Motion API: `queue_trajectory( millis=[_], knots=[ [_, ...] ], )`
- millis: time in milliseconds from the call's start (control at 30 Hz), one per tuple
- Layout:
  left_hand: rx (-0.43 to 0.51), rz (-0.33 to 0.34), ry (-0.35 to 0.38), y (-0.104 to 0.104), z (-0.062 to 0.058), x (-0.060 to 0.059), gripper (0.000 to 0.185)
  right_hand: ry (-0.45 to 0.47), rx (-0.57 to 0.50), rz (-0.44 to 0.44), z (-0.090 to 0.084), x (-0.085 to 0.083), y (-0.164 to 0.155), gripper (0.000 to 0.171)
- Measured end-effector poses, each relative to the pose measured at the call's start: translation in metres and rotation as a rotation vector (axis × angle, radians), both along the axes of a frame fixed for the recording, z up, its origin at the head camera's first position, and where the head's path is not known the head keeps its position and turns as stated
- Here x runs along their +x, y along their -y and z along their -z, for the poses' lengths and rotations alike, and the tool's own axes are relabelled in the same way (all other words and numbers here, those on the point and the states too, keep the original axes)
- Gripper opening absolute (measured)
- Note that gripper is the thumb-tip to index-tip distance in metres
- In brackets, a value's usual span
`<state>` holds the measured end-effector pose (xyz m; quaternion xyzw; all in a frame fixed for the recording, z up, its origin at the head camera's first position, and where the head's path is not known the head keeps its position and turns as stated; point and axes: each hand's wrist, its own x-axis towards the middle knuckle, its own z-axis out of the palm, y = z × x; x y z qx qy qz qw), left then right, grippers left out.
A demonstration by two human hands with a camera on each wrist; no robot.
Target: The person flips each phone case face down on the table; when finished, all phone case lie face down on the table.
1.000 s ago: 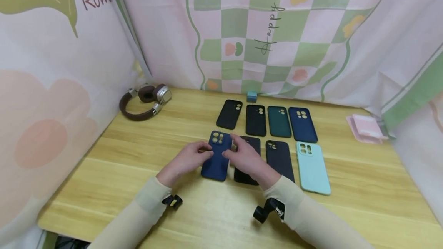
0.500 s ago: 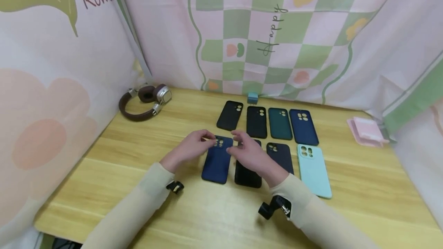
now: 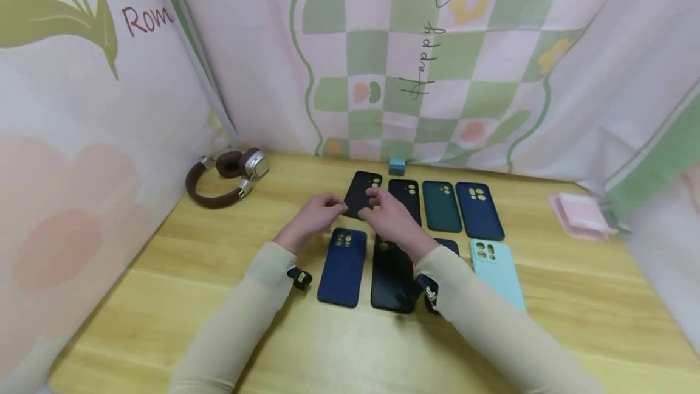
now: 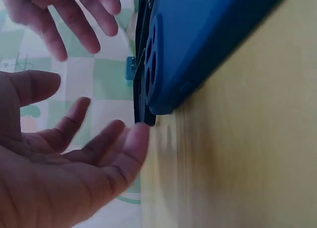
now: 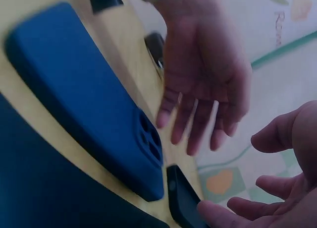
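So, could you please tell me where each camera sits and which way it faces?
Head: above the table, looking forward and down at the cases; both sleeves, left hand and right hand show.
Left wrist: low by the tabletop, facing the blue case; both hands show.
Right wrist: low, facing the left hand across the blue case; both hands show.
All three share the blue case.
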<state>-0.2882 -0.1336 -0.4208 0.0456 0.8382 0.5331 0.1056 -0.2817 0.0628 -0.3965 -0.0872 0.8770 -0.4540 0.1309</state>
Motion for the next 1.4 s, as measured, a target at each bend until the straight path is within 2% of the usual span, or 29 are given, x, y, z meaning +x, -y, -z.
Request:
queue_trajectory(
  millis=[133, 300, 500, 667, 867, 1067, 1233, 1400],
  knots=[
    [-0.026, -0.027, 0.065, 0.007, 0.010, 0.000, 0.031, 0.012, 0.023, -0.002, 0.009, -0.017, 0.012, 0.061],
    [-0.023, -0.063, 0.120, 0.016, 0.022, 0.001, 0.033, 0.035, 0.046, -0.015, 0.020, -0.028, 0.025, 0.060],
    [-0.055, -0.075, 0.116, 0.012, 0.019, -0.007, 0.035, 0.054, 0.055, 0.027, 0.020, -0.038, 0.029, 0.062],
    [-0.072, -0.081, 0.114, 0.005, 0.014, -0.014, 0.038, 0.068, 0.059, 0.019, 0.021, -0.047, 0.027, 0.063],
    [-0.007, -0.059, 0.090, -0.003, 0.015, -0.022, 0.034, 0.060, 0.034, 0.047, 0.021, -0.052, 0.024, 0.061],
    [0.147, -0.065, 0.063, -0.011, 0.014, -0.028, 0.032, 0.042, -0.012, 0.111, 0.017, -0.056, 0.016, 0.058],
    [0.209, -0.120, 0.027, -0.017, 0.014, -0.032, 0.033, 0.032, -0.034, 0.132, 0.014, -0.056, 0.010, 0.057],
    [0.188, -0.177, 0.000, -0.014, 0.014, -0.030, 0.037, 0.043, -0.056, 0.113, 0.013, -0.053, 0.009, 0.057]
  ],
)
